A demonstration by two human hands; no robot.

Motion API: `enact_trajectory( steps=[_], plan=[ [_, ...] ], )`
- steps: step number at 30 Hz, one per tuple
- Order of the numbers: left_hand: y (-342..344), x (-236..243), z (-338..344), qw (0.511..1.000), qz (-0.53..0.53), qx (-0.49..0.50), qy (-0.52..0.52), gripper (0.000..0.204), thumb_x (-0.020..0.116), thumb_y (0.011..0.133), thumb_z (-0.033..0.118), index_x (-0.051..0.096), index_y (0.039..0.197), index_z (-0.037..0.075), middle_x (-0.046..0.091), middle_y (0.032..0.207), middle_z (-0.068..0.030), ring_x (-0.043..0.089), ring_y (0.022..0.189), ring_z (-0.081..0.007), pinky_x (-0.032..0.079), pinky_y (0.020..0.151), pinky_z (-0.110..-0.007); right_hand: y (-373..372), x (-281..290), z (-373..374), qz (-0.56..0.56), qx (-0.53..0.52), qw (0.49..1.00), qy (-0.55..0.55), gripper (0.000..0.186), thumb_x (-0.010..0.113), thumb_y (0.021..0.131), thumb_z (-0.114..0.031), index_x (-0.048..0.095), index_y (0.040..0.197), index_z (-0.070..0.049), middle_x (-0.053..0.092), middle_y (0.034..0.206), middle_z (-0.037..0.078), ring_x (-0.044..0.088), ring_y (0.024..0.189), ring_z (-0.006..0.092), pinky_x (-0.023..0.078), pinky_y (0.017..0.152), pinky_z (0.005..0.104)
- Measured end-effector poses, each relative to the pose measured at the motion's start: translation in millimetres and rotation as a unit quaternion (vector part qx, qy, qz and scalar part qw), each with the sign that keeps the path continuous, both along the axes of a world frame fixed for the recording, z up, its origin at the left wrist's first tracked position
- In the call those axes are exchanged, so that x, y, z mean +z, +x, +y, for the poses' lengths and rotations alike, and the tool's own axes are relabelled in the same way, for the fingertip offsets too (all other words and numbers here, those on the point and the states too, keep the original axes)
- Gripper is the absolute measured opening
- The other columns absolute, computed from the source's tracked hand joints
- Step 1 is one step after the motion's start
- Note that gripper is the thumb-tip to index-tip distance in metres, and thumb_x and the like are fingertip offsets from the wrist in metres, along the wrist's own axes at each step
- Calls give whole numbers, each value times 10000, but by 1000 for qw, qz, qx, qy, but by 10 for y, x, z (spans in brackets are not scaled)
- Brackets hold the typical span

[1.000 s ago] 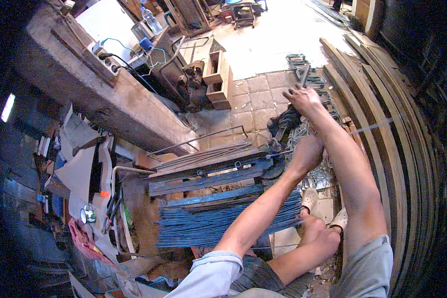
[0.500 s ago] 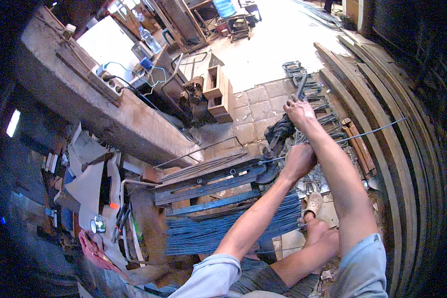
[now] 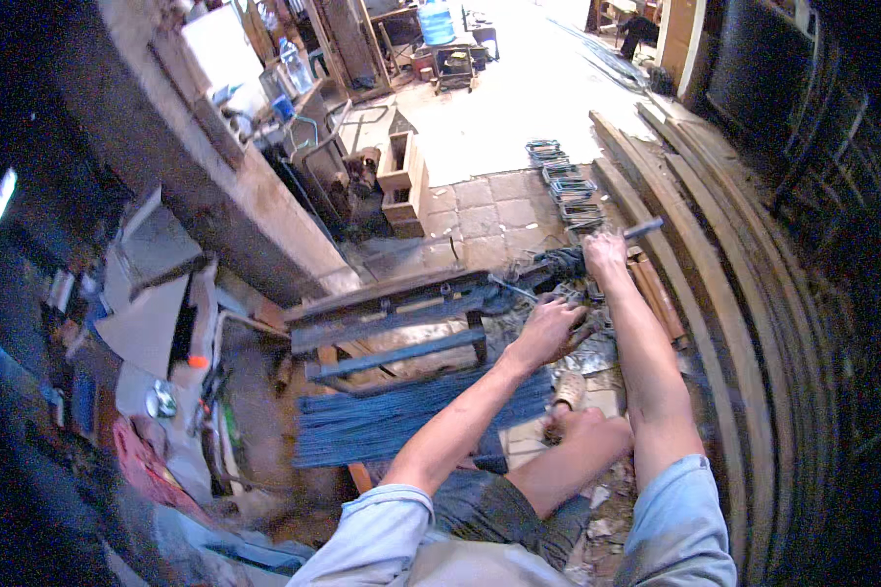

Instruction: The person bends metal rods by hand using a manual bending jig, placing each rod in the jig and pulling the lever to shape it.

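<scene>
My right hand (image 3: pixel 607 254) is closed round a dark lever bar (image 3: pixel 644 229), whose end sticks out to the right past my fist. Lower and to the left, my left hand (image 3: pixel 555 328) has its fingers curled at a thin steel rod (image 3: pixel 511 287), whose end pokes out to the left over the bench. Between and behind the hands, a dark bulky piece (image 3: pixel 561 260) sits at the end of the metal bench (image 3: pixel 392 328); its details are blurred. A row of bent wire frames (image 3: pixel 570 191) lies beyond my right hand. Below the bench is a bundle of straight bluish rods (image 3: pixel 411 416).
Long timber beams (image 3: pixel 690 254) run along the right. A wooden box (image 3: pixel 401 186) stands beyond the bench, beside a low wall (image 3: pixel 294 215). Boards and a pink cloth (image 3: pixel 152 470) clutter the left. My foot in a pale clog (image 3: pixel 570 389) is below my hands.
The lever has swung from upright to pointing right, with my right hand on it. The rod's long end that stretched to the right no longer shows there. The view has shifted.
</scene>
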State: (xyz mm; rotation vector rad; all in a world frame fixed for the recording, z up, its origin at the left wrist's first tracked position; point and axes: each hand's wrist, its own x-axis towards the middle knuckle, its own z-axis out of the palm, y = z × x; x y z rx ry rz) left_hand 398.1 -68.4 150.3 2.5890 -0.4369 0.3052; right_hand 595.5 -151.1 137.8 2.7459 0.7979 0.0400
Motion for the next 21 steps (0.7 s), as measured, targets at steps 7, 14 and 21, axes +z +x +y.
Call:
enact_trajectory(
  steps=[7,14,21],
  plan=[
    [-1689,119,-416,928,-58,170,-326,449,558,925,308,489,1262,19,538,1193,-283,446,1227,-426,342,1062,-451,-956,-24,-792,-43,-46,998,-8,241,531,833,-163,697,1006,-144,701,1028,92,653,1006,285,385,988,497],
    [-3373,-112,-542,462,282,31,-841,562,461,966,472,391,1342,60,581,1204,-158,627,975,-243,518,835,-353,-2038,126,-626,-22,-75,997,20,194,538,834,-154,720,886,-112,708,966,111,667,951,266,481,871,425],
    [-3774,146,-653,499,243,88,-827,410,464,995,309,463,1311,47,624,1107,-92,608,848,-138,510,790,-295,-2332,401,-731,-25,-98,994,29,449,622,806,-227,532,1210,-55,597,1198,172,549,1151,313,411,997,448]
  ],
)
